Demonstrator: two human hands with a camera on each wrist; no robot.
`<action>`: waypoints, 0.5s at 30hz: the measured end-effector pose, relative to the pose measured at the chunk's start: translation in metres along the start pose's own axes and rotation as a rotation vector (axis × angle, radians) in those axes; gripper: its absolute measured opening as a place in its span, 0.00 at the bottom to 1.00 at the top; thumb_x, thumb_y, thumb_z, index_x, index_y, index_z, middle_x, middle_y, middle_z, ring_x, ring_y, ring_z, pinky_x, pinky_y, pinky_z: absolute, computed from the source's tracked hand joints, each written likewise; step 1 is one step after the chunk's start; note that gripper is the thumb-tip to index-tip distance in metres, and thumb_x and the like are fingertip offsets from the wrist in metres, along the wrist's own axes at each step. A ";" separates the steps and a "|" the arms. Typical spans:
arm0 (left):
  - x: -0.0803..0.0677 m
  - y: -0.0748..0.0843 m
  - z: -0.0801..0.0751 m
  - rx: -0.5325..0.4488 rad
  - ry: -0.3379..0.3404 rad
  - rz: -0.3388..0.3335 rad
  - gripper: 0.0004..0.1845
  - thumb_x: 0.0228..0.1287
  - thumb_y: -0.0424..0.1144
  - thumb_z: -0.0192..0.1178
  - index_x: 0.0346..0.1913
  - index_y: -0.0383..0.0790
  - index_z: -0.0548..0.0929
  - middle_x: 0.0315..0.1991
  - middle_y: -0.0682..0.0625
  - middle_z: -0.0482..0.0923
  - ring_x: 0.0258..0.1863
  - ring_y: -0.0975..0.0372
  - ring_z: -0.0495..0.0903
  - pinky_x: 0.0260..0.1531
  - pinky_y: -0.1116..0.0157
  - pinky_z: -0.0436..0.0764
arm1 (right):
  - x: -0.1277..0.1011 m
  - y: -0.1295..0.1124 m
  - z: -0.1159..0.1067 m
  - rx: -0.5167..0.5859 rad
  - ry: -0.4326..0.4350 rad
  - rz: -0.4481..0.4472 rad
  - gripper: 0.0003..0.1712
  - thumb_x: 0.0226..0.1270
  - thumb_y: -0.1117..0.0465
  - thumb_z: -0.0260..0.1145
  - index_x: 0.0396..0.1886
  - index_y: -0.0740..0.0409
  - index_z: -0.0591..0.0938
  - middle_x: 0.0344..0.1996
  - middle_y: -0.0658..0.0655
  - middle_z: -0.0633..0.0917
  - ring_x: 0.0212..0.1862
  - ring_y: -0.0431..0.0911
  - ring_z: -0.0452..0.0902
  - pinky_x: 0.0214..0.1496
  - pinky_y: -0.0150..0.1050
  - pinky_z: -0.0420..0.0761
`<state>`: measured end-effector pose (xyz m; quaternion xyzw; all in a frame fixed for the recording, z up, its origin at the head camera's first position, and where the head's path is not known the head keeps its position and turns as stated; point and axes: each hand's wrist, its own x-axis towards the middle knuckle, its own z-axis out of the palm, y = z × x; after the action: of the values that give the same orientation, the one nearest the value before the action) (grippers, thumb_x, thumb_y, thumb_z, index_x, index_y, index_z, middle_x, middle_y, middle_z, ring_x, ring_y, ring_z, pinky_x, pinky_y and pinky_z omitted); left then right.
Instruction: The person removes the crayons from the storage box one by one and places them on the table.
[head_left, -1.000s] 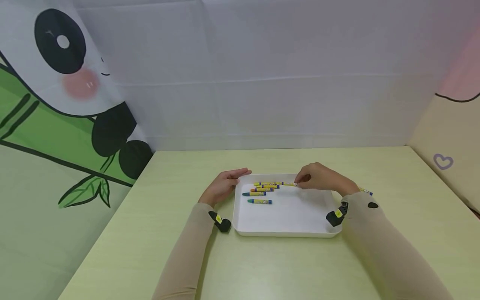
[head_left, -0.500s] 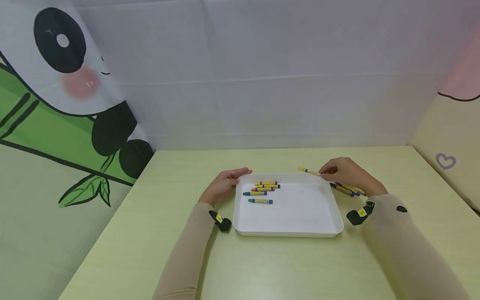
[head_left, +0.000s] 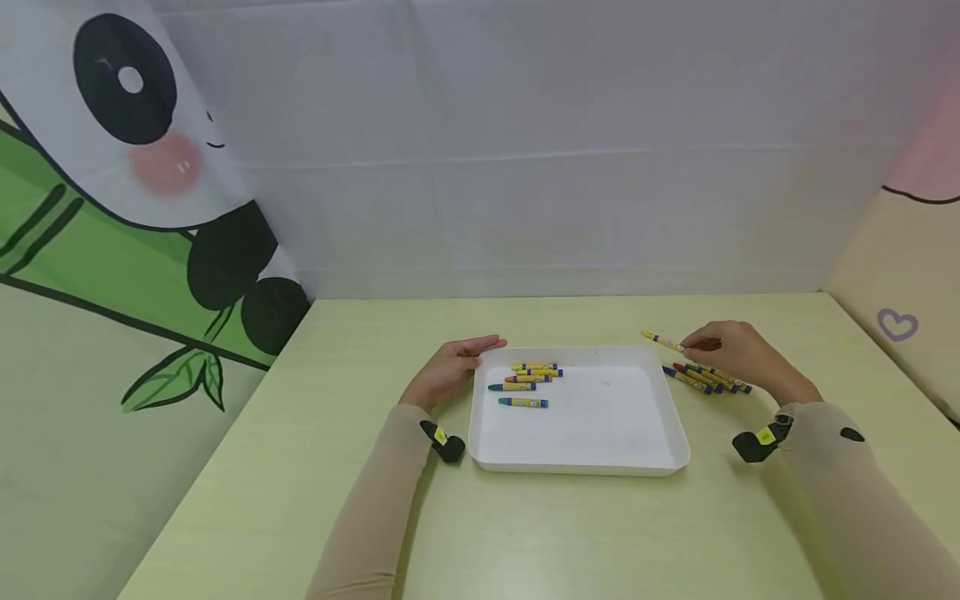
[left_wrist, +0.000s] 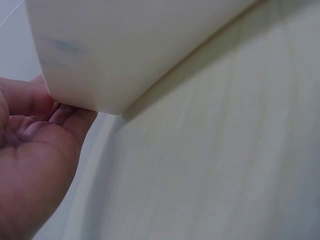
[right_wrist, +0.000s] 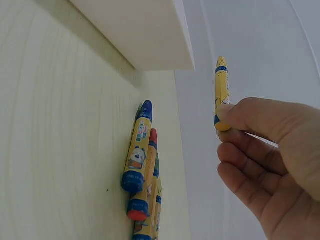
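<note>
The left hand rests with relaxed, straight fingers against the far-left corner of the white tray, likely steadying it. Five crayons lie in the tray's far-left part. Right of the tray, the right hand pinches a yellow crayon by one end, lifted off the table — above a loose row of crayons. The right wrist view alone shows thumb and forefinger gripping it; the left wrist view shows only the tray's corner.

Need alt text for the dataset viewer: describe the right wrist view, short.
The right hand pinches a yellow crayon in the air, off the table. Below it a small cluster of crayons lies on the pale green table, beside the corner of a white tray.
</note>
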<state>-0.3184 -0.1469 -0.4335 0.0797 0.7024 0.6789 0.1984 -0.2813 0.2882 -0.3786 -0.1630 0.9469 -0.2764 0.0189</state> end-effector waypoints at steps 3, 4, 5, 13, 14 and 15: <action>0.000 0.000 0.000 -0.006 0.000 -0.004 0.27 0.70 0.22 0.40 0.70 0.37 0.66 0.69 0.47 0.68 0.72 0.58 0.62 0.71 0.58 0.61 | -0.002 0.007 -0.001 -0.003 0.003 -0.001 0.15 0.67 0.59 0.63 0.47 0.65 0.84 0.43 0.64 0.85 0.44 0.54 0.81 0.44 0.47 0.82; 0.000 0.000 0.000 -0.006 0.000 -0.003 0.27 0.70 0.22 0.40 0.70 0.37 0.66 0.69 0.47 0.68 0.72 0.58 0.61 0.71 0.58 0.60 | -0.003 0.008 -0.001 -0.001 0.003 -0.001 0.15 0.68 0.59 0.63 0.47 0.66 0.84 0.43 0.64 0.85 0.44 0.54 0.81 0.44 0.47 0.82; 0.000 0.000 0.000 -0.006 0.000 -0.002 0.27 0.71 0.22 0.40 0.70 0.37 0.66 0.69 0.47 0.68 0.72 0.58 0.61 0.71 0.57 0.60 | -0.004 0.010 -0.002 -0.002 0.001 0.001 0.16 0.68 0.59 0.63 0.47 0.66 0.84 0.43 0.64 0.85 0.44 0.54 0.81 0.44 0.47 0.82; -0.002 0.001 0.000 -0.004 -0.012 0.004 0.27 0.71 0.23 0.40 0.71 0.36 0.65 0.69 0.47 0.68 0.72 0.59 0.61 0.71 0.58 0.60 | -0.014 0.019 -0.005 -0.019 0.004 0.016 0.17 0.68 0.58 0.63 0.47 0.67 0.84 0.41 0.63 0.86 0.42 0.52 0.81 0.41 0.44 0.82; -0.002 0.001 -0.001 -0.005 -0.018 0.004 0.27 0.71 0.23 0.40 0.71 0.36 0.64 0.69 0.47 0.67 0.72 0.59 0.61 0.71 0.58 0.60 | -0.015 0.021 -0.005 -0.023 0.005 0.017 0.17 0.68 0.58 0.63 0.47 0.67 0.84 0.41 0.63 0.86 0.42 0.52 0.81 0.41 0.42 0.82; -0.003 0.001 -0.001 -0.009 -0.024 0.004 0.27 0.71 0.23 0.40 0.71 0.36 0.64 0.70 0.47 0.67 0.72 0.59 0.60 0.71 0.58 0.60 | -0.016 0.022 -0.006 -0.025 0.005 0.017 0.17 0.68 0.58 0.63 0.47 0.67 0.84 0.41 0.63 0.86 0.42 0.52 0.81 0.40 0.41 0.81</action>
<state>-0.3165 -0.1487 -0.4318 0.0885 0.6969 0.6814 0.2055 -0.2736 0.3141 -0.3866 -0.1545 0.9517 -0.2647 0.0168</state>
